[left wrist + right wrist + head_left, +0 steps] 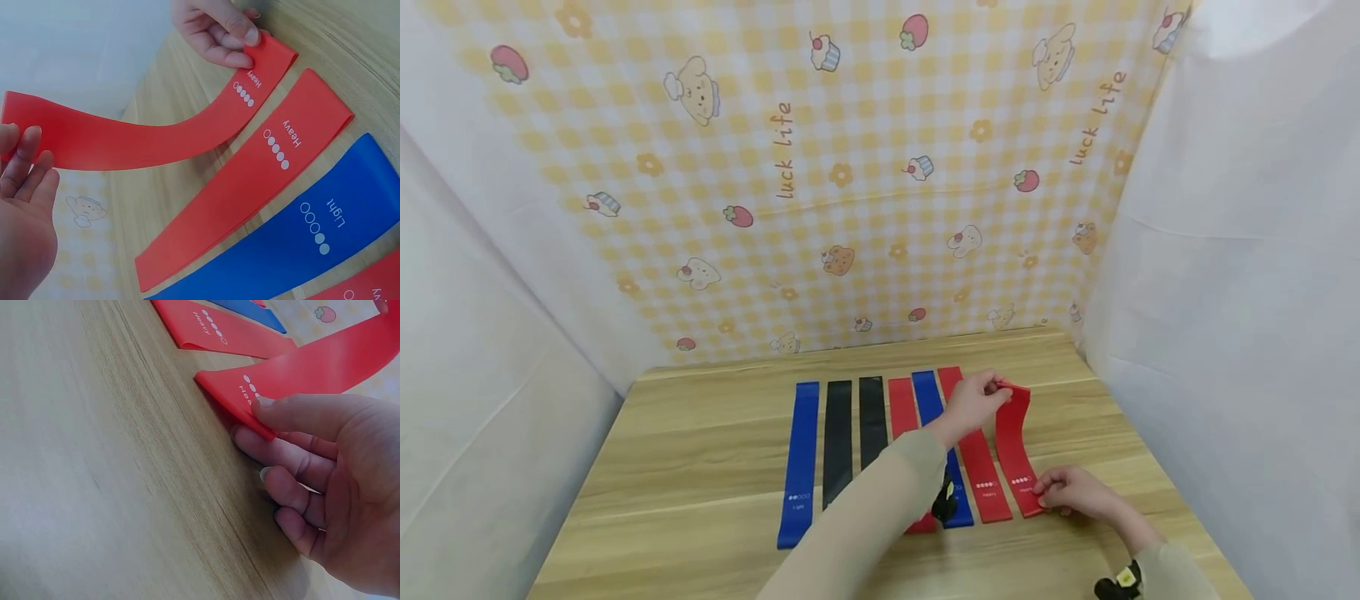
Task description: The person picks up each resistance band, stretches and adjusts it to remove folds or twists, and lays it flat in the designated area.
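Note:
A red resistance band (1012, 433) marked "Heavy" is the rightmost in a row of flat bands on the table. My left hand (970, 407) pinches its far end and holds it raised, so the band curves down toward me. At the near end my right hand (1075, 493) pinches the edge, thumb on top and fingers under, close over the wood. In the left wrist view the lifted band (144, 140) sags between both hands. Another red "Heavy" band (244, 181) lies flat beside it, then a blue "Light" band (337, 219).
Farther left on the wooden table (685, 467) lie a red band (902, 400), two black bands (838, 425) and a blue band (801, 450). My left forearm crosses over several of them. A checked cloth (865, 208) hangs behind, with white cloth walls (1225, 292) at the sides.

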